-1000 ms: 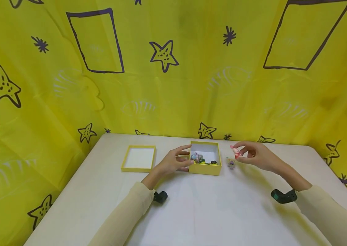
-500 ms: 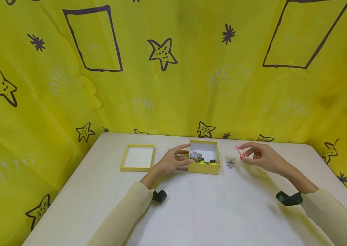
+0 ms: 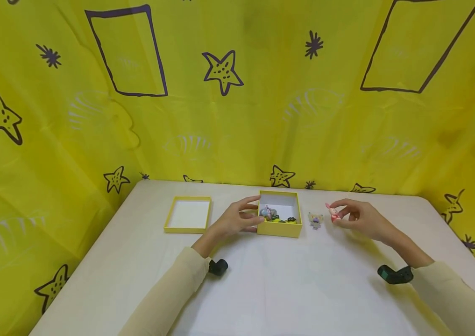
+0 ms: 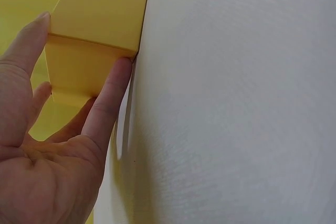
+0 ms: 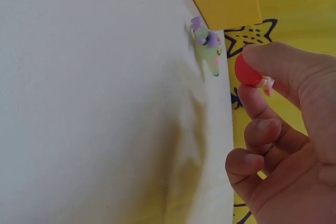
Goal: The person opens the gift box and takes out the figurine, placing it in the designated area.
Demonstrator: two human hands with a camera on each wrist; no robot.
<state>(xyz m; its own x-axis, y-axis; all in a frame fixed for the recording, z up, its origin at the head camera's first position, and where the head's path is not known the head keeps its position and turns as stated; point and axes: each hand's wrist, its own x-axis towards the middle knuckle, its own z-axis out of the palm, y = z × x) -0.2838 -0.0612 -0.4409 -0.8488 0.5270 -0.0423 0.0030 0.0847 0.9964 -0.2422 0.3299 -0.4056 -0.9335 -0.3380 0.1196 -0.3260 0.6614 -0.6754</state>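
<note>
My left hand (image 3: 237, 220) rests against the left side of a small yellow box (image 3: 280, 229), fingers fairly straight and spread over its wall and corners. In the left wrist view its fingertips touch the yellow box side (image 4: 79, 66). Inside the box lie several small figurines (image 3: 268, 213), partly hidden by the front wall. To the right of the box, my right hand (image 3: 362, 218) pinches a pink-eared figurine in red (image 3: 333, 213) between thumb and fingers. The right wrist view shows its red round underside (image 5: 245, 71). Between box and right hand stands a pale figurine with purple parts (image 3: 315, 220).
A shallow yellow-rimmed lid (image 3: 187, 230) lies with its white inside up, left of the left hand. All this sits toward the back of a white table (image 3: 262, 284). A yellow patterned curtain (image 3: 254, 121) hangs behind the table and at both sides.
The right hand has shifted right with the pink-eared figurine, away from the pale figurine, and has come slightly lower. The left hand has kept its place at the box.
</note>
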